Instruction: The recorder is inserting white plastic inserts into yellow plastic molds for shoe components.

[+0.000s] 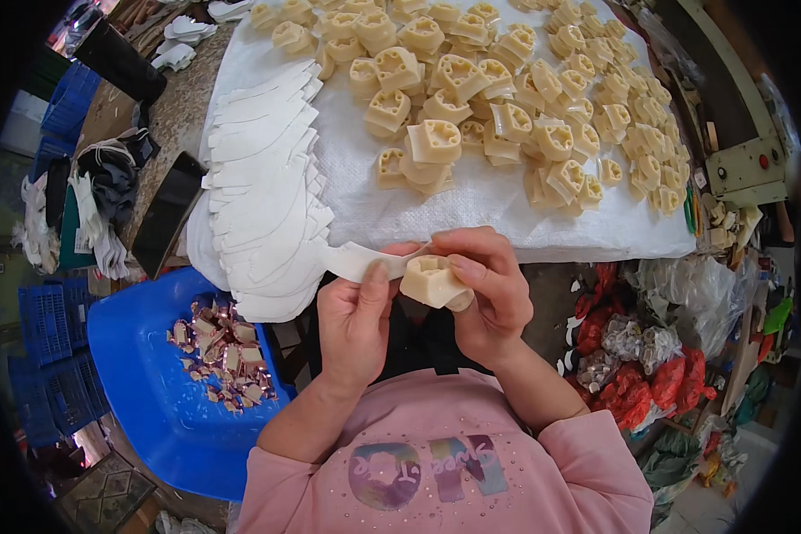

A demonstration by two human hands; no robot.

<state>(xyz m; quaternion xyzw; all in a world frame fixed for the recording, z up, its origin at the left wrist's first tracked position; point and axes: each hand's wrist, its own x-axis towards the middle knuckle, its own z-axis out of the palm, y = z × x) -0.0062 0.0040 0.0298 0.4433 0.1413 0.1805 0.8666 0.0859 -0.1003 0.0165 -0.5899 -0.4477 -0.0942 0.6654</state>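
Over the table's near edge my two hands are close together in front of my chest. My left hand [354, 322] pinches a white cut-out strip [351, 261] of thin sheet material between thumb and fingers. In my right hand [498, 303] is a cream plastic shoe heel [431, 281], its hollow, ribbed end facing up. The strip's right end reaches behind the heel, by my right fingertips. Fanned, overlapping white cut-outs [262, 196] lie just beyond my left hand. Farther back, many similar cream heels [436, 142] are heaped on the white woven cover [365, 209].
Down at the left stands a blue basin [142, 392] holding pieces with a shiny pinkish covering [227, 356]. A dark flat panel [169, 214] and a black cylinder [120, 60] are at the table's left. Red and clear plastic bags [641, 374] are heaped at the right.
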